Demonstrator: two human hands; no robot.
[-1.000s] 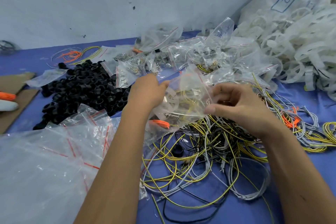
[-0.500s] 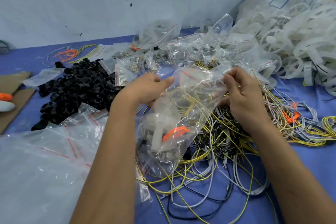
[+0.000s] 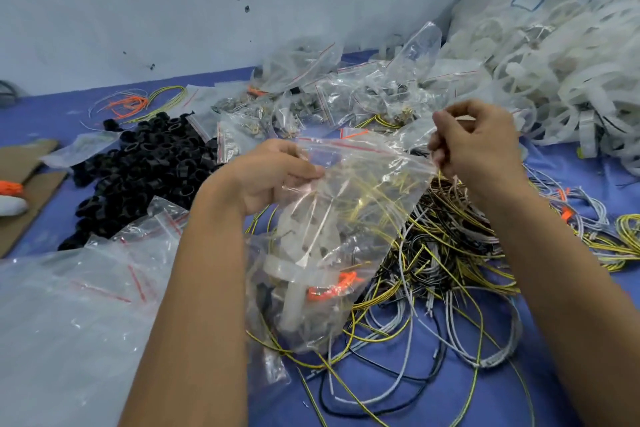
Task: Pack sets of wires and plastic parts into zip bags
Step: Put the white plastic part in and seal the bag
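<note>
Mid-task: left hand (image 3: pixel 273 173) and right hand (image 3: pixel 479 146) apart, pinching the top corners of a filled zip bag (image 3: pixel 346 218) above loose wires (image 3: pixel 450 253), seal apparently pending, finished bags (image 3: pixel 346 94) piled behind.

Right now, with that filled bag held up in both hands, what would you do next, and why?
Probably press the red zip strip shut along the top. The zip bag already holds wires and white plastic parts, and the left hand and right hand pinch its two upper corners.

Wire tangle (image 3: pixel 450 253) under hands (image 3: pixel 273 173)
</note>
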